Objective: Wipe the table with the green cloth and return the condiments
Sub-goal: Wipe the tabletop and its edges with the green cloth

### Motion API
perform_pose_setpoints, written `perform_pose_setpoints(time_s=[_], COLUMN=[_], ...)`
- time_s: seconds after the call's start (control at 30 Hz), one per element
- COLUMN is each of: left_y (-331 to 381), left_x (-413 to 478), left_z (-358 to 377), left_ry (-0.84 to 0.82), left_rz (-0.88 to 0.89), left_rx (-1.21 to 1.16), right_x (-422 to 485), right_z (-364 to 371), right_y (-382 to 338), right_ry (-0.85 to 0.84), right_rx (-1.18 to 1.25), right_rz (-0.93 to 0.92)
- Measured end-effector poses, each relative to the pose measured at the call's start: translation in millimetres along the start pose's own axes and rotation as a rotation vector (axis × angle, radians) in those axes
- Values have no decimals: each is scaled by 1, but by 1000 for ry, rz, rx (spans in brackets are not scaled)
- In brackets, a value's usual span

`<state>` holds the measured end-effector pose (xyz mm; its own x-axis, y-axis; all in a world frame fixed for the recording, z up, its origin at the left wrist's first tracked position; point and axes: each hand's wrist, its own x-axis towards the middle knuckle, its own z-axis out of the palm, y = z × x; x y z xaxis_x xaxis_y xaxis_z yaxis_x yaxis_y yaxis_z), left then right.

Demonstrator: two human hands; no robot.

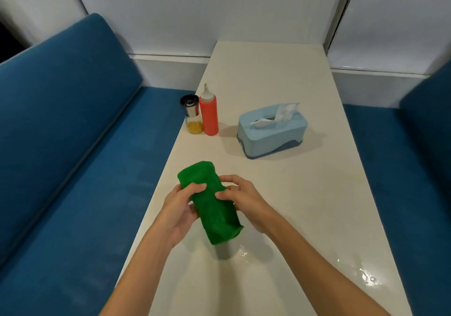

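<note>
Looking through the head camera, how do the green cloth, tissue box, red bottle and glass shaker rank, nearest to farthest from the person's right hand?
1. green cloth, gripped by the right hand itself.
2. tissue box, ahead, slightly right.
3. red bottle, ahead to the left.
4. glass shaker, just left of that bottle.

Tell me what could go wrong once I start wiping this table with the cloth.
1. The red bottle and glass dispenser stand right at the left edge of the table; a sweep could tip them onto the blue bench.
2. The tissue box sits mid-table, so the green cloth may miss the surface beneath it.
</note>
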<state>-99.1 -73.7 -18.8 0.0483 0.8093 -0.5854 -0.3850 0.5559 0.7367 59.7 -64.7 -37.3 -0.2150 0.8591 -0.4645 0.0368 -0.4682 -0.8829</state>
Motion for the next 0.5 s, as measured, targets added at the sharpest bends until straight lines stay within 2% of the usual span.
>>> perform_pose_setpoints(time_s=[0.13, 0.23, 0.33, 0.5], left_y=[5, 3, -3, -14], left_x=[12, 25, 40, 76], left_z=[35, 73, 120, 192], left_ry=[-108, -156, -196, -209], left_rz=[-175, -235, -207, -124], left_rx=[72, 238, 378, 302], right_x=[-13, -23, -29, -16], right_z=[-53, -90, -131, -211], right_y=[-15, -23, -33, -54], right_ry=[-4, -8, 16, 178], right_rx=[-135, -225, -260, -392], right_rz=[17, 5, -27, -148])
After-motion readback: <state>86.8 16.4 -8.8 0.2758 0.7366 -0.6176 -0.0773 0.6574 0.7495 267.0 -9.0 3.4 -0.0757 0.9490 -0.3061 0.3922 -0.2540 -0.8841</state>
